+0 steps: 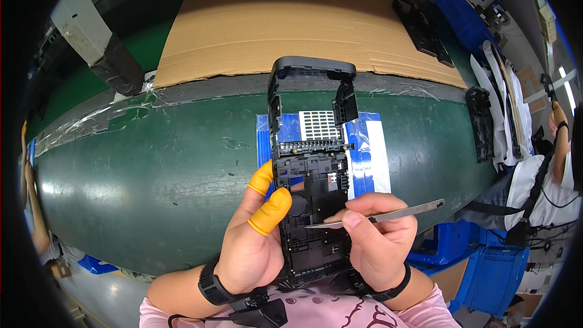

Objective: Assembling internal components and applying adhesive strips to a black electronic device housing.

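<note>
A long black plastic housing (316,206) with an open frame at its far end is held up in front of my chest. My left hand (252,231), with yellow finger cots on thumb and forefinger, grips its left edge. Between the thumb and fingers of my right hand (382,237) is a pair of metal tweezers (404,211). Their tips point left and lie over the lower middle of the housing's ribbed inside; whether they touch it I cannot tell. Beyond the housing, a white gridded sheet (319,125) lies on a blue taped patch (362,158) of the table.
Cardboard (273,36) covers the far side of the green table (152,176). Another black housing (422,30) lies on it, and a black part (480,124) rests at the table's right end. A post (100,36) stands at left. Blue bins (492,273) and other people are at the sides.
</note>
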`<state>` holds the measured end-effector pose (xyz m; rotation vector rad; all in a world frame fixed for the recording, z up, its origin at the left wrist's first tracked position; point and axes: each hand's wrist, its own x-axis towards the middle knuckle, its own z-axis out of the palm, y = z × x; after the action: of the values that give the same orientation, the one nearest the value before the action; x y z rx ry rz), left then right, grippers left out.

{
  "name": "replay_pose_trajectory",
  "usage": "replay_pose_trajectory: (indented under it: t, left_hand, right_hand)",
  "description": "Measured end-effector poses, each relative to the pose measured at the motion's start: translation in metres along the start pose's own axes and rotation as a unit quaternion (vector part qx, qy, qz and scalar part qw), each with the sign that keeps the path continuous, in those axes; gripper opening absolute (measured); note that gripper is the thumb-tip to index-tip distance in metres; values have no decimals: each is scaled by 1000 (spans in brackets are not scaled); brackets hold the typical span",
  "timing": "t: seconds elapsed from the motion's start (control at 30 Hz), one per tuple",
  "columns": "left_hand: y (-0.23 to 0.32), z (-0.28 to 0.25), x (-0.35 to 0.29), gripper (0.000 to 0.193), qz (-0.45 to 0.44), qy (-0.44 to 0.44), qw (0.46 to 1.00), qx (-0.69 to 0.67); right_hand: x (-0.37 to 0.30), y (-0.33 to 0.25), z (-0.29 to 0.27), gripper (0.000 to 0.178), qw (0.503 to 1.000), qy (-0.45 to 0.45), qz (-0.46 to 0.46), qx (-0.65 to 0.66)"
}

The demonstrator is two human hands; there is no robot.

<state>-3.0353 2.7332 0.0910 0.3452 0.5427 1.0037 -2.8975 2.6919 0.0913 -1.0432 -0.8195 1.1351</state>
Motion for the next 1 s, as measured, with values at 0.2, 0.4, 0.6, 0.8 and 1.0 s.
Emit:
replay_pose_trajectory:
  t: [0.2,0.4,0.6,0.8,1.0]
  left_hand:
    - [-1,0,1,42,4,0,1000,-2]
    - [-2,1,1,42,6,-6,1000,-5]
    - [0,-1,0,43,6,-9,1000,-7]
    - [10,-7,-2,68,6,7,997,70]
    - [71,-57,-68,70,41,129,983,128]
  right_hand:
    - [1,3,-1,15,1000,6,-2,-6]
    - [2,3,-2,15,1000,8,-9,-12]
    - [-3,5,-1,15,999,4,-26,-42]
    - [2,-4,-5,18,992,73,-44,96]
    - [-3,-38,-89,17,966,217,-141,9]
